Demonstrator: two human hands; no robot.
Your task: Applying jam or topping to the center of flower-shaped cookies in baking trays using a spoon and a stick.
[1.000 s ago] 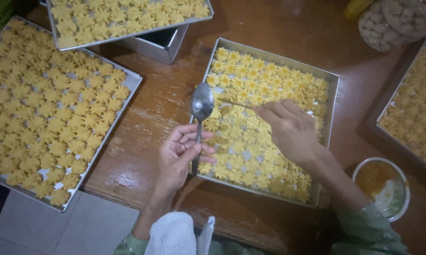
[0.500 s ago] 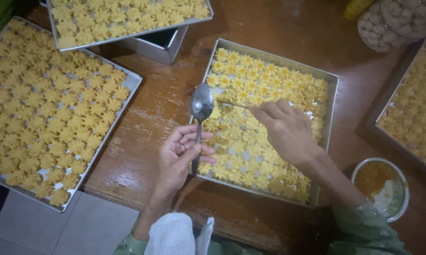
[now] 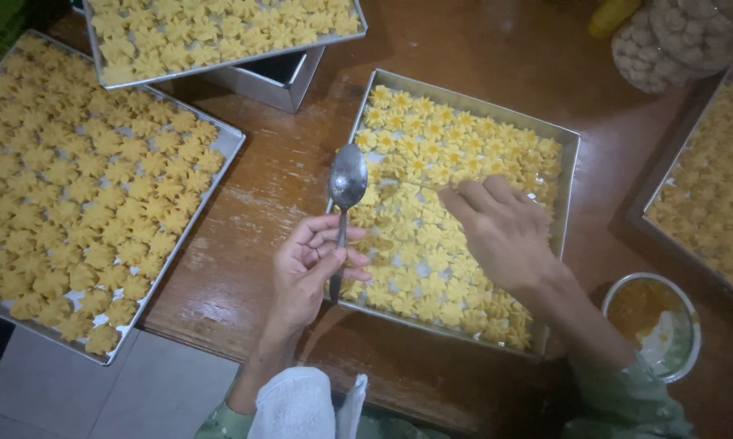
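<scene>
Head view looks straight down on a brown wooden bench [image 3: 480, 57]. The left hand [image 3: 310, 264] comes up from the bottom edge, palm turned upward, its fingers [image 3: 327, 236] curled loosely round the handle of 1 metal spoon [image 3: 346, 191]. The spoon points away from the person, bowl up, lying over the left rim of the middle tray [image 3: 570, 195]. The right hand [image 3: 505, 232] reaches in from the lower right, back of the hand up, forearm slanting across the tray's near right corner. Its fingers [image 3: 468, 199] are bunched and stretched toward the left, tips down among the yellow flower-shaped cookies [image 3: 419, 146] near the tray's centre; whether they pinch anything cannot be told. The spoon's bowl sits near those fingertips, to their left, not touching them.

4 trays of cookies show: the middle one under both hands, a large tray [image 3: 220, 150] at the left, another tray [image 3: 220, 58] at the top propped on a metal box [image 3: 277, 81], and 1 tray [image 3: 667, 175] cut off at the right edge. 1 small bowl [image 3: 687, 313] with orange liquid stands by the right forearm. 1 clear jar [image 3: 667, 36] of pale round pieces sits at the upper right.
</scene>
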